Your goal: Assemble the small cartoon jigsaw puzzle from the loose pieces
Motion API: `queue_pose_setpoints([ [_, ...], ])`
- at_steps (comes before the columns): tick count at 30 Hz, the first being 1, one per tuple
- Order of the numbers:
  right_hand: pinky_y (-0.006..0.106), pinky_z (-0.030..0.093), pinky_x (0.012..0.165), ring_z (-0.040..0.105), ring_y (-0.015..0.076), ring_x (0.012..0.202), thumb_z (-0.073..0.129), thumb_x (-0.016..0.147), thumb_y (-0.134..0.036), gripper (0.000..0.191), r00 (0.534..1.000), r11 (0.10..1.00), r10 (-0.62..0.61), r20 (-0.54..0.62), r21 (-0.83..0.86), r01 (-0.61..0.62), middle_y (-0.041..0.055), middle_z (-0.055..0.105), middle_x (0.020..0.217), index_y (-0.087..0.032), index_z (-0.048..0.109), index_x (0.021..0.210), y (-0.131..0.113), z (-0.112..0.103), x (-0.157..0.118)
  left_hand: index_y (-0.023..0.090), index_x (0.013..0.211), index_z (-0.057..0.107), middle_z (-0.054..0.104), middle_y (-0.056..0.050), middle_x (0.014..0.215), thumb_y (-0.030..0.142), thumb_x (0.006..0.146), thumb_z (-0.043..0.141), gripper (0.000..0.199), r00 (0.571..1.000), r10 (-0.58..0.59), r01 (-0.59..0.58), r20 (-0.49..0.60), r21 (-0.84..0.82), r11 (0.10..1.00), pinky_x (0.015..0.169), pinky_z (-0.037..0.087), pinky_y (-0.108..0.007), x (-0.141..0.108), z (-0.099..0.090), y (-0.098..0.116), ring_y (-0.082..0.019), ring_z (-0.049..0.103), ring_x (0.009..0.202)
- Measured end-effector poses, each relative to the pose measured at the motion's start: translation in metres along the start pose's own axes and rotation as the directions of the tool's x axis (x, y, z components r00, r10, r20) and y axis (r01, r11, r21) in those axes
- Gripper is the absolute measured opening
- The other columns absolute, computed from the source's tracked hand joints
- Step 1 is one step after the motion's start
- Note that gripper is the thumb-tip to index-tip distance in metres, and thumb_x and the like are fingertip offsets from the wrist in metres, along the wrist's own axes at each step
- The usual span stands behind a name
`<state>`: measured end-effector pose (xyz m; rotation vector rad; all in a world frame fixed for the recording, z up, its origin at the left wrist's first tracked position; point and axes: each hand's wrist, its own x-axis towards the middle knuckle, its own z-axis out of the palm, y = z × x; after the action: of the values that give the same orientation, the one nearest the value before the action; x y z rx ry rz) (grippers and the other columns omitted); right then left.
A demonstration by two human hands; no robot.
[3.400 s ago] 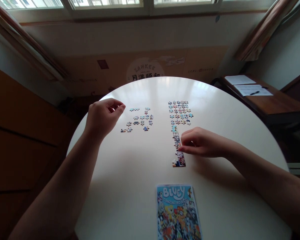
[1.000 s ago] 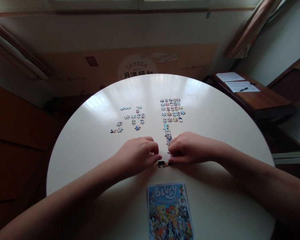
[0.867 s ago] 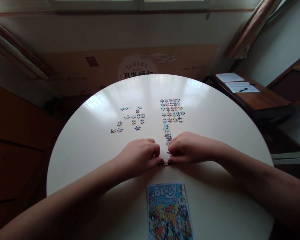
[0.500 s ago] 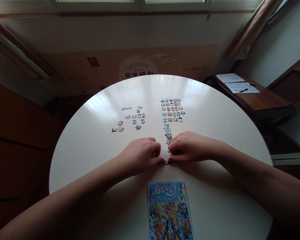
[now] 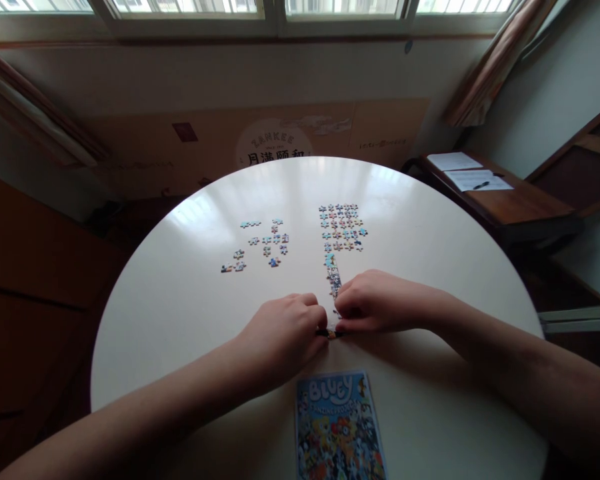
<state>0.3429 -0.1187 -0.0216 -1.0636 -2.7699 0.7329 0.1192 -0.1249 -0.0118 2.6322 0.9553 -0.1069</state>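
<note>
My left hand (image 5: 291, 332) is closed, its thumb and fingertips pinching a small dark jigsaw puzzle piece (image 5: 323, 332) low over the white table. Close on its right, my right hand (image 5: 377, 303) has its fingers curled, with the thumb and fingertips against a black-and-orange puzzle piece (image 5: 333, 335) between the two hands. A narrow strip of joined pieces (image 5: 333, 277) runs away from my right fingertips, which partly cover its near end. Beyond it, loose puzzle pieces (image 5: 341, 227) lie in rows. More scattered pieces (image 5: 267, 240) are to the left.
A Bluey picture sheet (image 5: 337, 427) lies on the round white table (image 5: 180, 333) near my body. At the right stands a wooden desk (image 5: 540, 207) with papers (image 5: 477, 180) and a pen. Cardboard (image 5: 380, 130) leans on the wall under the window.
The view has tipped up slightly, showing more window. My left fingers have shifted around the dark piece, which now shows above the thumb. My right hand has barely moved.
</note>
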Motion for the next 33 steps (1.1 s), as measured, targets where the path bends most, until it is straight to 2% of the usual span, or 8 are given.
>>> queue_pose_setpoints([
  [11,0.027,0.027,0.058,0.043,0.0107,0.060,0.062,0.085,-0.032,0.027,0.996,0.996,0.090,0.018,0.005,-0.091,-0.0024,0.054,0.064,-0.019,0.052,0.064,-0.007,0.001,0.000,0.021,0.082,0.072,0.070,-0.003,0.090,0.022,0.079,0.062,0.010,0.997,-0.071,0.072,0.012,-0.183,0.980,0.069,0.046,-0.030,0.004,-0.001,-0.002,-0.019,0.065,0.079],
  [19,0.027,0.027,0.059,0.044,0.0113,0.061,0.062,0.085,-0.029,0.026,0.990,0.990,0.135,0.033,0.028,-0.136,-0.0012,0.056,0.065,-0.018,0.052,0.063,-0.013,-0.002,-0.001,0.022,0.083,0.070,0.073,0.000,0.082,0.019,0.078,0.062,0.009,0.997,-0.063,0.069,0.033,-0.225,0.972,0.062,0.042,-0.027,0.001,-0.011,-0.006,-0.017,0.064,0.072],
  [23,0.027,0.028,0.059,0.045,0.0116,0.061,0.063,0.088,-0.035,0.030,0.990,0.991,0.132,0.044,0.030,-0.133,-0.0003,0.058,0.066,-0.018,0.054,0.065,-0.014,-0.001,0.000,0.027,0.106,0.072,0.074,0.000,0.089,0.022,0.087,0.058,0.024,0.992,-0.117,0.100,-0.055,-0.247,0.964,0.068,0.046,-0.028,-0.003,-0.023,-0.018,-0.018,0.066,0.079],
  [27,0.026,0.029,0.059,0.045,0.0113,0.061,0.061,0.090,-0.035,0.032,0.993,0.994,0.112,0.037,0.014,-0.113,-0.0004,0.057,0.067,-0.018,0.053,0.065,-0.015,-0.001,0.000,0.028,0.100,0.076,0.074,0.001,0.088,0.024,0.089,0.057,0.022,0.976,-0.164,0.124,-0.146,-0.252,0.960,0.073,0.047,-0.029,-0.005,-0.034,-0.029,-0.017,0.066,0.079],
  [30,0.026,0.029,0.059,0.046,0.0109,0.061,0.059,0.093,-0.036,0.032,0.995,0.995,0.097,-0.008,0.018,-0.097,-0.0007,0.058,0.068,-0.018,0.055,0.067,-0.012,-0.003,-0.002,0.027,0.093,0.076,0.074,0.001,0.083,0.025,0.088,0.059,0.018,0.970,-0.190,0.145,-0.150,-0.268,0.953,0.071,0.047,-0.029,-0.006,-0.037,-0.034,-0.016,0.066,0.076],
  [33,0.027,0.031,0.059,0.047,0.0113,0.062,0.057,0.095,-0.037,0.034,0.982,0.992,0.129,-0.135,0.016,-0.128,-0.0003,0.059,0.066,-0.018,0.057,0.067,-0.006,-0.008,-0.005,0.025,0.090,0.074,0.074,0.001,0.082,0.027,0.087,0.061,0.014,0.971,-0.207,0.164,-0.119,-0.297,0.941,0.068,0.047,-0.029,-0.006,-0.037,-0.036,-0.016,0.066,0.075],
])
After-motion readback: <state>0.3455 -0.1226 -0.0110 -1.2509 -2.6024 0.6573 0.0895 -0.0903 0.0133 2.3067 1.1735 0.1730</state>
